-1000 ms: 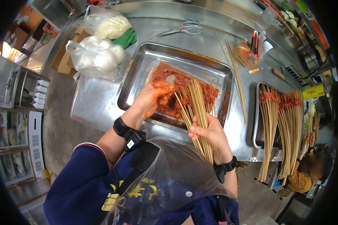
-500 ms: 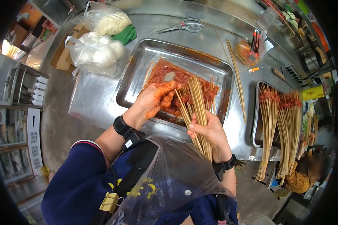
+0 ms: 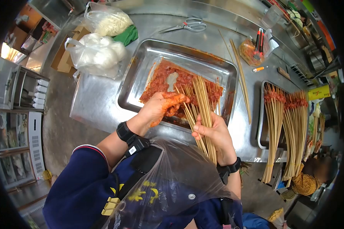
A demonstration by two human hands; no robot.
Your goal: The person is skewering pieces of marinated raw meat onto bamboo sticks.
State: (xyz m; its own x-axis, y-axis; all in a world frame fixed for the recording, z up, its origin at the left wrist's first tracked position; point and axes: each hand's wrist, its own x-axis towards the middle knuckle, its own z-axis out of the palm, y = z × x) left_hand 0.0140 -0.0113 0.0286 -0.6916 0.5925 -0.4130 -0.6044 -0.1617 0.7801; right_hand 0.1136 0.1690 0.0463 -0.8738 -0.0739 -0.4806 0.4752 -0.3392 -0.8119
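My right hand is wrapped round a bundle of bamboo skewers, tips pointing away from me over the tray. Red marinade coats the curled fingers of my left hand, which pinch one skewer near its tip at the left of the bundle. Whether meat is also inside that hand is hidden. Below both hands lies a steel tray with a layer of red marinated meat pieces. A pale bare patch shows in the meat, and the skewer tips at the tray's right side are among the red pieces.
Right of the tray, loose skewers lie on the steel table. A second tray holds bundles of loaded skewers. Scissors, plastic bags and a bag with red-handled tools stand around.
My left hand has drawn back slightly toward me and its fingers now lie over a skewer, uncovering the pale patch in the meat. My right hand keeps hold of the bundle.
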